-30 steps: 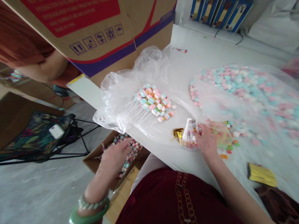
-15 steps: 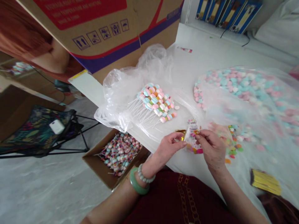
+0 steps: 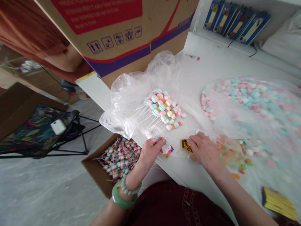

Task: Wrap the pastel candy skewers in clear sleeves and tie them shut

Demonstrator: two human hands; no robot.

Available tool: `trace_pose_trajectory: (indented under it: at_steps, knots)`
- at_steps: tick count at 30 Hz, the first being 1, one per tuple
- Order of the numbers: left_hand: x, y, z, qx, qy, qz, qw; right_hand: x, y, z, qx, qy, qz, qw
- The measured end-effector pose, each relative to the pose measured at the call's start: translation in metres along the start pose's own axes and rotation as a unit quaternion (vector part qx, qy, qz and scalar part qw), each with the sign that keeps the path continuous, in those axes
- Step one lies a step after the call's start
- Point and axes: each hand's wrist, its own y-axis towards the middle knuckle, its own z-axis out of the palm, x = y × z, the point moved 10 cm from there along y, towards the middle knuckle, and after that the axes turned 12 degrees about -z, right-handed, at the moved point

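Observation:
My left hand (image 3: 151,152) is closed in a pinch on a small clear plastic bag (image 3: 168,151) with colourful print, held over the table's front edge. My right hand (image 3: 204,149) has its fingers closed on some gold twist ties (image 3: 185,145) just above the tabletop. Beyond both hands lies a pile of marshmallow skewers (image 3: 164,106), pink, blue and white sweets on white sticks, on clear plastic sheeting. Loose gummy sweets (image 3: 235,153) in orange and green lie right of my right hand, partly under plastic.
A large cardboard box (image 3: 122,44) stands at the back left. Below the table edge, an open carton (image 3: 94,169) holds many wrapped skewers. Loose marshmallows (image 3: 249,91) under plastic cover the right side. A gold bundle (image 3: 279,202) lies near right. Another person's arm (image 3: 67,58) shows behind the box.
My hands have moved apart. The left hand has gone left with the clear bag, while the right hand now grips the gold twist ties. The view has shifted slightly.

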Motion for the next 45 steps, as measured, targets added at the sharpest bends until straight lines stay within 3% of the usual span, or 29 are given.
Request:
trace_pose_trajectory:
  at_steps: [5,7,9,11,13,15,18,21,23,26,29,31,34,38,41,45]
  knots:
    - [-0.021,-0.003,-0.014,-0.081,0.174,0.11,0.975,-0.001,0.052,-0.016,0.023,-0.045,0.062,0.997]
    - [-0.03,-0.007,-0.019,-0.129,0.231,0.164,0.95,0.01,0.059,-0.011,0.035,0.002,0.058,0.998]
    - [-0.036,-0.012,-0.019,-0.164,0.307,0.208,0.914,0.025,0.058,0.006,0.052,0.124,0.041,0.99]
    - [-0.036,-0.011,-0.012,-0.161,0.397,0.218,0.877,0.032,0.049,0.034,0.066,0.31,0.079,0.945]
    - [-0.033,-0.009,-0.003,-0.142,0.463,0.2,0.852,0.034,0.039,0.065,0.066,0.471,0.153,0.866]
    - [-0.032,-0.01,0.005,-0.117,0.488,0.191,0.844,0.037,0.033,0.088,0.059,0.561,0.205,0.8]
    - [-0.033,-0.018,0.019,-0.071,0.459,0.205,0.861,0.044,0.031,0.106,0.055,0.626,0.241,0.74]
    - [-0.034,-0.026,0.027,-0.018,0.38,0.222,0.898,0.048,0.024,0.11,0.047,0.68,0.276,0.677]
    - [-0.036,-0.026,0.015,-0.024,0.267,0.202,0.942,0.047,0.016,0.106,0.038,0.701,0.289,0.651]
    - [-0.031,-0.016,-0.02,-0.074,0.007,0.094,0.993,0.031,0.002,0.093,-0.013,0.707,0.3,0.64]
    - [-0.032,-0.007,-0.023,-0.035,-0.179,-0.001,0.983,0.012,-0.01,0.084,-0.068,0.717,0.321,0.615]
    - [-0.046,-0.002,-0.016,0.003,-0.236,-0.008,0.972,0.012,-0.015,0.09,-0.037,0.741,0.346,0.574]
    - [-0.066,0.005,-0.005,0.038,-0.265,0.01,0.963,0.021,-0.018,0.099,0.034,0.765,0.38,0.518]
    - [-0.077,0.014,0.009,0.067,-0.246,0.003,0.967,0.028,-0.018,0.103,0.067,0.77,0.421,0.475]
    - [-0.08,0.014,0.011,0.081,-0.184,-0.005,0.98,0.028,-0.016,0.105,0.044,0.768,0.439,0.465]
    - [-0.086,0.013,-0.009,0.057,-0.113,0.017,0.992,0.026,-0.015,0.107,-0.015,0.764,0.451,0.46]
